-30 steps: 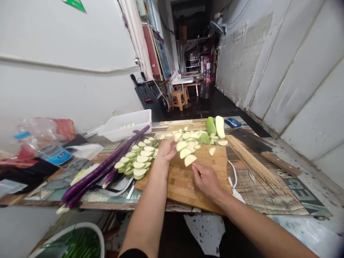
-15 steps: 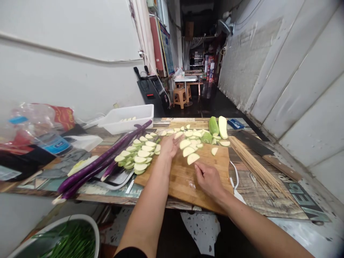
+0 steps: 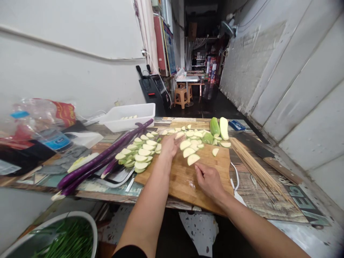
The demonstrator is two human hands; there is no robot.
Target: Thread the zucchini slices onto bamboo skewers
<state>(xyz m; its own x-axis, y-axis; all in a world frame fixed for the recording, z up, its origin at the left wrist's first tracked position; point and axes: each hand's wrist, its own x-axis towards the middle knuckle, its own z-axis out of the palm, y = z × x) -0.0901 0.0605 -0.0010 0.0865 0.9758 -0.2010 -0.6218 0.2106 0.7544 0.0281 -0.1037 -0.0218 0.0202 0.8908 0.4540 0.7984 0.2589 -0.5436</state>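
Note:
My right hand (image 3: 211, 179) is closed in a pinch at the near end of a row of half-round zucchini slices (image 3: 193, 159). The slices line up as on a skewer, but the stick itself is mostly hidden. At the row's far end, my left hand (image 3: 170, 145) has its fingers bent round a pale zucchini slice (image 3: 179, 135); its fingertips are blurred. Both hands are over a wooden cutting board (image 3: 180, 181). Beside my left forearm, skewered slices (image 3: 141, 157) are stacked on a white tray (image 3: 118, 184). Loose slices (image 3: 197, 134) lie along the board's far edge.
Bamboo skewers (image 3: 258, 168) and a large knife (image 3: 282, 170) lie at right. Zucchini pieces (image 3: 223, 129) sit behind the board. Long purple eggplants (image 3: 107, 152) lie at left, near a white plastic bin (image 3: 142, 113) and a water bottle (image 3: 55, 139). A bowl of greens (image 3: 94, 233) stands below the table.
The view has shifted very slightly. Both hands and the row of slices stay almost in the same place over the board.

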